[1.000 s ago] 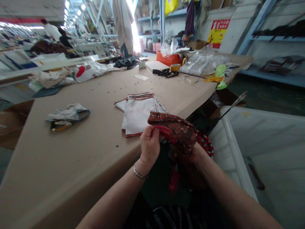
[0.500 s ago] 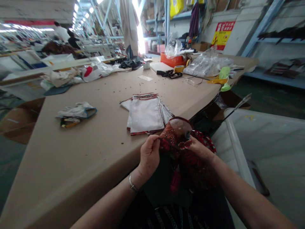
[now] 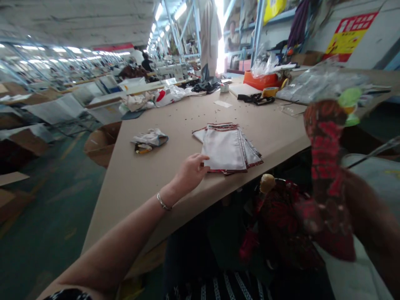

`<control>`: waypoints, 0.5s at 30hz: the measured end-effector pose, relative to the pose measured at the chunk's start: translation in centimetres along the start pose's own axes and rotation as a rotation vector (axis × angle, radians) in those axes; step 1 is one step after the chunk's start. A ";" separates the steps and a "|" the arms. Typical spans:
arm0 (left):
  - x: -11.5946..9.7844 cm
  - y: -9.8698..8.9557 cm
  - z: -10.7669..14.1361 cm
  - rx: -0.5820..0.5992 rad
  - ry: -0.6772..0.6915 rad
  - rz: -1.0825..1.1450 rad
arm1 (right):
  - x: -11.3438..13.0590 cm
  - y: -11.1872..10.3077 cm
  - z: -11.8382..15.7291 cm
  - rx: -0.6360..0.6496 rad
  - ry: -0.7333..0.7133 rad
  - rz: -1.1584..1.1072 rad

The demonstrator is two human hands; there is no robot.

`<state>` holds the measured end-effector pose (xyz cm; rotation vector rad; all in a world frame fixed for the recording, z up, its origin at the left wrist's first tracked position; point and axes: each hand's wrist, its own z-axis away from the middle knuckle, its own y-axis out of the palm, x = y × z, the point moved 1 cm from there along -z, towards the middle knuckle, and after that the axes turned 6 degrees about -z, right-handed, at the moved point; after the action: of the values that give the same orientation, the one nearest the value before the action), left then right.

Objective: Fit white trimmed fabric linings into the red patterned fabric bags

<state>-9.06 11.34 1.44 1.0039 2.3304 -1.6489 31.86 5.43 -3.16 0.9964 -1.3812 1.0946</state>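
On the table lies a stack of white cloth pieces [image 3: 223,148] with dark red patterned edges, fanned slightly at the right. My left hand [image 3: 190,171] reaches its lower left corner, fingertips touching the edge, thumb and forefinger a little apart. At the right, a red and brown patterned cloth [image 3: 328,162] hangs raised and blurred from my right hand, whose fingers are hidden behind it. Only my right forearm [image 3: 371,212] shows. Below it, more dark red patterned fabric [image 3: 281,216] gathers beside my lap, next to a round yellowish knob [image 3: 267,183].
A crumpled whitish glove-like bundle [image 3: 151,139] lies at the table's left. Farther back are an orange box [image 3: 261,81], a roll of tape [image 3: 224,88], black straps [image 3: 256,98] and clear plastic bags [image 3: 321,85]. A white bin [image 3: 375,166] stands at the right, a cardboard box [image 3: 101,143] beyond the left edge.
My left hand has let go of the red patterned cloth and moved to the white stack. My right hand has lifted the cloth up and right. The view has turned left.
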 end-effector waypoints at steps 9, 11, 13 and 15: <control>0.4 2.0 0.1 0.296 0.217 -0.565 | -14.6 0.9 3.6 -0.122 0.302 0.578; 0.0 1.8 -0.4 0.289 0.173 -0.604 | -10.1 2.2 3.4 -0.190 0.075 0.460; -0.8 1.5 -0.8 0.214 0.141 -0.578 | -3.2 4.8 3.5 -0.205 -0.268 0.393; -2.0 1.1 -1.1 0.099 0.128 -0.523 | 3.6 9.0 3.8 -0.041 -0.694 0.457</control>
<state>-6.59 11.59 1.93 0.5493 2.7945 -1.9335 21.95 3.82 -0.39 1.1128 -2.2682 1.0777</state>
